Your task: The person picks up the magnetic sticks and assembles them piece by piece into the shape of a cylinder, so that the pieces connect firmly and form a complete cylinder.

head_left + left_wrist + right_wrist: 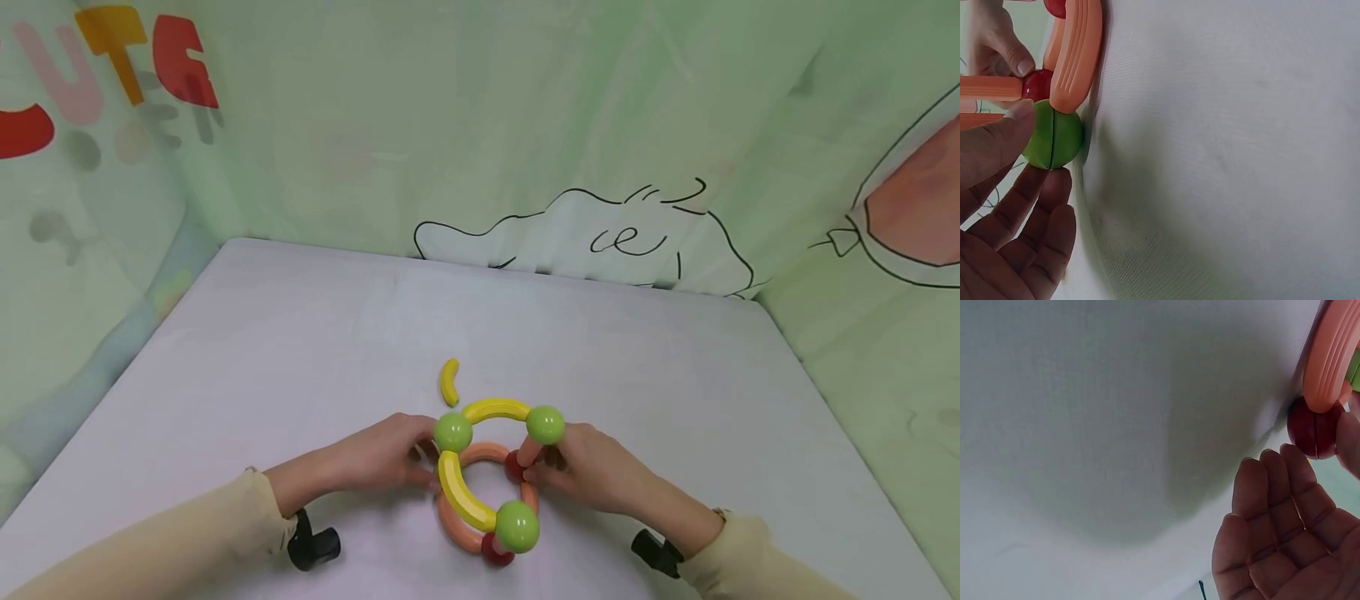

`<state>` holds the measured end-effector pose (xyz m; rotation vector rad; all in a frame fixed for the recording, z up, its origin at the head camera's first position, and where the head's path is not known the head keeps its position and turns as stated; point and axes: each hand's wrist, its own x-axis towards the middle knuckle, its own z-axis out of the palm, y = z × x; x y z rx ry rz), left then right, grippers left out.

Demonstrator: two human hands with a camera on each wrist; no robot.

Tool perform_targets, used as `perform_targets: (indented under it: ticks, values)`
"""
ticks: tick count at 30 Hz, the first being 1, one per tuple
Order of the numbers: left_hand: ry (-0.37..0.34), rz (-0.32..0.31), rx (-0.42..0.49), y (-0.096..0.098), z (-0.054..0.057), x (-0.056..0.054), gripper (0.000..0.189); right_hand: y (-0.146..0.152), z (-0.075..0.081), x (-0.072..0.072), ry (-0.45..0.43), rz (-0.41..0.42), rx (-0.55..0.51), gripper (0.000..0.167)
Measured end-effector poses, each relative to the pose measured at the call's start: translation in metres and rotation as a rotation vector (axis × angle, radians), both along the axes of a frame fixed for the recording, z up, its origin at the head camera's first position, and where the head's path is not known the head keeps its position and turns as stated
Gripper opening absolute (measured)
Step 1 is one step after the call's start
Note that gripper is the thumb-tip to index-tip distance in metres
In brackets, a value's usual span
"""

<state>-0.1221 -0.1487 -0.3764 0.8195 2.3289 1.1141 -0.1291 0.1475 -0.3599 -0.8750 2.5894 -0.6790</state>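
A toy frame of balls and rods stands between both hands. Its upper level has green balls [517, 526] joined by two curved yellow rods [463, 496]. Below lies a ring of curved orange rods [459, 527] with red balls [498, 550], and straight orange rods [529, 448] rise from it. My left hand [386, 454] pinches a lower green ball [1054, 139] between thumb and fingers, at the frame's left side. On the right, my right hand [600, 467] holds a lower red ball [1315, 428], thumb against its side and fingertips close by; its index finger is hidden.
A loose curved yellow rod [449, 382] lies on the white table [337, 308] just behind the frame. Printed green cloth walls [450, 125] enclose the table at the back and sides. Each wrist carries a small black camera [313, 542].
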Motion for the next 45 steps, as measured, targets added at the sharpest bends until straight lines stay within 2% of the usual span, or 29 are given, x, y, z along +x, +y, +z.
perform_targets:
  ticks: [3, 5, 10, 20, 26, 33, 36, 39, 42, 45]
  values:
    - [0.020, 0.000, -0.002, -0.001, -0.002, 0.002, 0.031, -0.001, 0.001, 0.002, -0.024, -0.028, 0.028, 0.012]
    - [0.038, -0.005, -0.006, -0.002, -0.002, 0.004, 0.030, -0.001, 0.003, 0.005, -0.072, -0.041, 0.054, 0.006]
    - [0.073, -0.021, -0.002, -0.005, -0.003, 0.006, 0.029, 0.001, 0.004, 0.013, -0.199, -0.021, 0.061, 0.020]
    - [0.111, -0.036, 0.021, -0.005, -0.009, 0.006, 0.033, 0.001, -0.006, 0.017, -0.116, 0.005, 0.034, 0.019]
    - [0.140, -0.044, 0.049, -0.004, -0.010, 0.007, 0.034, -0.001, -0.007, 0.016, -0.122, -0.002, 0.044, 0.019]
    - [0.111, -0.016, 0.028, -0.005, -0.009, 0.009, 0.035, -0.005, -0.005, 0.014, -0.141, -0.001, 0.061, 0.016]
    - [0.111, -0.012, 0.032, -0.006, -0.009, 0.009, 0.035, -0.005, 0.002, 0.007, -0.155, 0.005, 0.071, 0.010]
    - [0.104, 0.006, 0.031, -0.005, -0.009, 0.009, 0.034, -0.005, 0.011, -0.009, -0.084, 0.004, 0.069, 0.004]
    - [0.096, 0.031, 0.016, -0.005, -0.010, 0.012, 0.033, -0.011, 0.013, -0.029, 0.080, 0.043, 0.091, 0.029]
    - [0.103, 0.046, -0.001, -0.004, -0.010, 0.015, 0.031, -0.023, 0.007, -0.050, 0.237, 0.160, 0.170, 0.055]
